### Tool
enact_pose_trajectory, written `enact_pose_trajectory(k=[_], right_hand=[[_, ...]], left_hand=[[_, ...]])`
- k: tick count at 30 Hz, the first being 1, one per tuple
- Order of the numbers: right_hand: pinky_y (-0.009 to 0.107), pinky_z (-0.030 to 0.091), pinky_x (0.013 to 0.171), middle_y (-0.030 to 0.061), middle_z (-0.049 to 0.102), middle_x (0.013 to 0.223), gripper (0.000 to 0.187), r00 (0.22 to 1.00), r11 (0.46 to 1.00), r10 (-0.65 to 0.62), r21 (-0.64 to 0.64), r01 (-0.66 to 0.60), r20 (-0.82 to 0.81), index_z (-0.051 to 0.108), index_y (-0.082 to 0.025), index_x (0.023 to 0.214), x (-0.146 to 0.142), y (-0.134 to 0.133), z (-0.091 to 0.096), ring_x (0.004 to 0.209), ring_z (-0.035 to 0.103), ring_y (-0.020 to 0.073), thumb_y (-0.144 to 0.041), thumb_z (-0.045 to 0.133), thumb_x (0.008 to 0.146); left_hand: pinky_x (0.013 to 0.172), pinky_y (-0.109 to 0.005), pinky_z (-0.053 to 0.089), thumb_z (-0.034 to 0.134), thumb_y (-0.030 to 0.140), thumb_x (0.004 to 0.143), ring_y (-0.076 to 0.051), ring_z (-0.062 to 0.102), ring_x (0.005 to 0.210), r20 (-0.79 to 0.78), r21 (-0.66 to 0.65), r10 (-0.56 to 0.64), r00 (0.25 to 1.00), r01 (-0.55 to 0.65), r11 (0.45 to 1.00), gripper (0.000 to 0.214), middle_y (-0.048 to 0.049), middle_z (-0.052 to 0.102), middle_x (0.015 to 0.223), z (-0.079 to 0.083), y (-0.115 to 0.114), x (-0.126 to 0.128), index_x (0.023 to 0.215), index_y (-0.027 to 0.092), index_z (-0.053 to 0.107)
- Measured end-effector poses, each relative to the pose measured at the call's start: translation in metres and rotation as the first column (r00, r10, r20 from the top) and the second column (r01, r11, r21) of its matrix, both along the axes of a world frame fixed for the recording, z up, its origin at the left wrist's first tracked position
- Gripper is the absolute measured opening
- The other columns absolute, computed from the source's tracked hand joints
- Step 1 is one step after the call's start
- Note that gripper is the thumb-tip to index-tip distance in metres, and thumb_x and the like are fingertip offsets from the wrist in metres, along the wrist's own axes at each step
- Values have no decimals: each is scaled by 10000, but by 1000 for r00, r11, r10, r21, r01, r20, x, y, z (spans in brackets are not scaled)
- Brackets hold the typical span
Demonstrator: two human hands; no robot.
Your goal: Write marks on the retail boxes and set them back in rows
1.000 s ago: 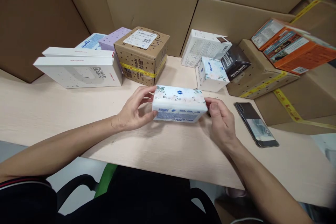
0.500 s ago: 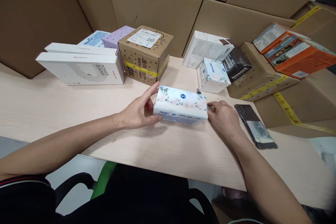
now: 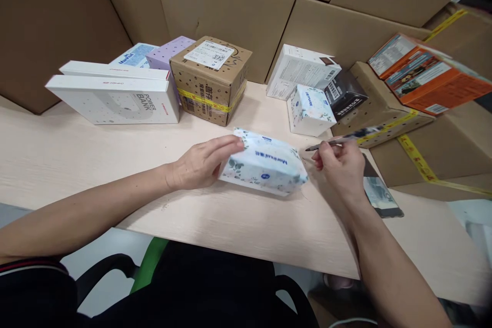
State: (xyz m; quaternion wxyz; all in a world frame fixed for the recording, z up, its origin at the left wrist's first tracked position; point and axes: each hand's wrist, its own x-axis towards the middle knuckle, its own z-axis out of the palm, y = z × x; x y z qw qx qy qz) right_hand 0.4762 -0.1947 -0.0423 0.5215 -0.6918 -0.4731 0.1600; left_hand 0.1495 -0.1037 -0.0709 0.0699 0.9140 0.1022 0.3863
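Note:
A soft floral pack of tissues [image 3: 269,159] lies on the table in front of me, its printed top tilted up toward me. My left hand [image 3: 203,161] grips its left end, fingers over the top edge and the thumb hidden. Off the pack's right end, my right hand [image 3: 342,164] is closed around a slim pen [image 3: 334,142], its dark tip pointing left toward the pack. The pen's rear end is smeared by motion. Behind the pack stands a small floral tissue cube [image 3: 311,111].
White power bank boxes [image 3: 115,100] and a yellow-taped carton [image 3: 211,82] stand back left. At right are a white box [image 3: 302,72], a black box [image 3: 344,96], an orange box [image 3: 426,74] and taped cartons [image 3: 407,159]. A phone [image 3: 384,200] lies partly behind my right wrist.
The tissue pack has rolled so its top faces me more. My left fingers have come over its edge. My right hand has risen and moved right, bringing the pen into view.

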Motion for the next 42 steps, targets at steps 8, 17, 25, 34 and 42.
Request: enact_pose_trajectory(k=[8,17,25,34,42], right_hand=[[263,434,425,-29,651,577,64,914,977,101,211,-17,-393,564,-253,860,-10,-2,15,447,550,151,-260,627,851],[345,560,624,25,705,810,126,880,928,283,340,-152,-381,654,-242,996,-30,-8,32,662,652,171,-312,590,913],[390,631,725,-16,693,777,185,881,928,317,307,-212,-351,574,-290,997,-57,-16,38,704,700,175,-435,658,920],[230,474,466,-37,672,702,266,924,948,306,157,-275,-229,552,-249,947,-67,-16,16,526,604,105,-489,666,946],[248,432,460,-68,600,610,279,947,947,311,117,-300,-83,527,-260,927,-62,-14,10,465,539,108,-521,614,970]], left_hand=[[684,-390,556,510,122,833,-257,651,898,-132,305,79,988,-36,952,415,-154,677,1193,13,-18,4,1244,169,531],[1116,-481,408,585,393,909,-308,580,1296,-65,309,-45,997,63,949,524,-94,686,1349,16,-33,14,1406,232,555],[1274,-550,256,630,341,943,-338,460,1481,-168,180,-84,982,114,977,612,-126,633,1452,10,-38,22,1509,183,461],[1207,-580,404,667,300,922,-375,489,1456,-176,182,-110,978,143,973,558,-146,667,1392,16,-36,23,1446,178,518],[1186,-538,470,673,256,926,-345,527,1434,-139,233,-81,987,113,966,477,-117,683,1371,11,-35,24,1389,205,570]])
